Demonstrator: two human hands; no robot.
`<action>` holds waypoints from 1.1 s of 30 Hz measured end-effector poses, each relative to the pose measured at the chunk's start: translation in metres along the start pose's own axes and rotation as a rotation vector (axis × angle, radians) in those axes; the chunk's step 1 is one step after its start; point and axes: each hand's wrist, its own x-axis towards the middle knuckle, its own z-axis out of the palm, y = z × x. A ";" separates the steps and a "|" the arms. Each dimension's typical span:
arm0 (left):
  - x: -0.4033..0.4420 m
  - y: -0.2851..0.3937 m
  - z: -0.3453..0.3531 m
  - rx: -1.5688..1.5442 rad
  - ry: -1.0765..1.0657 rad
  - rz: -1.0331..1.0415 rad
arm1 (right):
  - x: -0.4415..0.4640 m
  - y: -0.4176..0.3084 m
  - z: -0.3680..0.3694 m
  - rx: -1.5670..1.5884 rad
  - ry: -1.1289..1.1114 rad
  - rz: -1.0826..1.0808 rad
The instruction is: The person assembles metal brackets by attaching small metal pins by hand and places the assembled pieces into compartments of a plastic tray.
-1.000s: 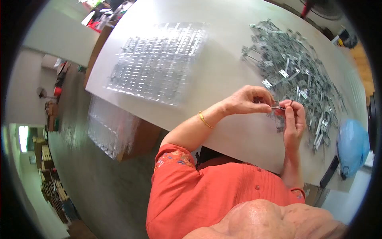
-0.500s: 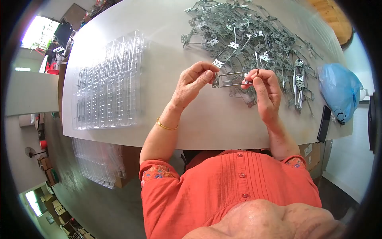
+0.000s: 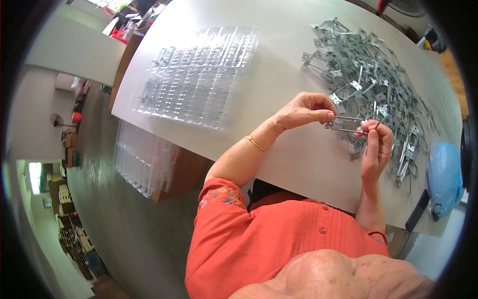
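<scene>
Between my hands is a metal bracket [image 3: 347,124] with two thin parallel rods. My left hand [image 3: 309,110] pinches its left end between thumb and fingers. My right hand [image 3: 377,148] has its fingers closed on the right end; a small dark tip sticks up between those fingers. Just beyond the hands lies a large heap of similar metal parts [image 3: 368,74]. To the left, a clear plastic tray [image 3: 194,79] with rows of compartments rests on the table [image 3: 279,55], some metal parts showing at its left side.
A blue plastic bag [image 3: 444,174] and a black phone [image 3: 417,211] lie at the table's right. Below the table's left edge, clear trays [image 3: 142,159] stand beside a cardboard box [image 3: 186,174]. A fan stands at the upper right.
The view swung right, then back left. The hands, close together a second ago, are now farther apart with the bracket's rods showing between them. Both still hold it.
</scene>
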 end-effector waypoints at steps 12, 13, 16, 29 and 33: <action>0.000 0.006 0.000 0.089 0.072 0.092 | 0.003 0.011 -0.001 -0.065 0.063 -0.080; -0.001 0.008 0.000 0.105 0.100 0.102 | 0.003 0.011 0.000 -0.069 0.070 -0.091; -0.004 0.018 0.004 0.066 0.164 0.154 | -0.002 0.010 0.003 -0.060 0.035 -0.119; -0.086 0.121 -0.006 0.718 0.771 0.318 | -0.036 0.020 0.030 -0.094 -0.426 -0.081; -0.151 0.141 -0.058 0.872 1.087 0.375 | -0.038 0.022 0.033 -0.176 -0.515 -0.108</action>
